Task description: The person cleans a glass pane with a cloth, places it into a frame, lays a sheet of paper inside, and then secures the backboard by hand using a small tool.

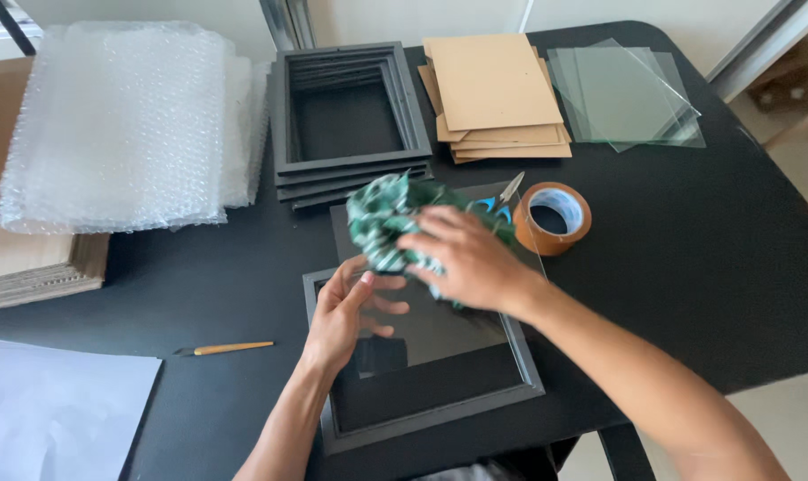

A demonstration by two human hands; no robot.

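My right hand presses a crumpled green and white cloth against a clear glass pane. The pane is tilted over a dark grey picture frame that lies on the black table near the front edge. My left hand steadies the pane by its left edge, fingers curled around it. The cloth sits at the pane's upper part.
A stack of dark frames stands at the back, brown backing boards and glass sheets to its right. Brown tape roll and blue-handled scissors lie beside the cloth. Bubble wrap at left, a wooden-handled tool, white paper.
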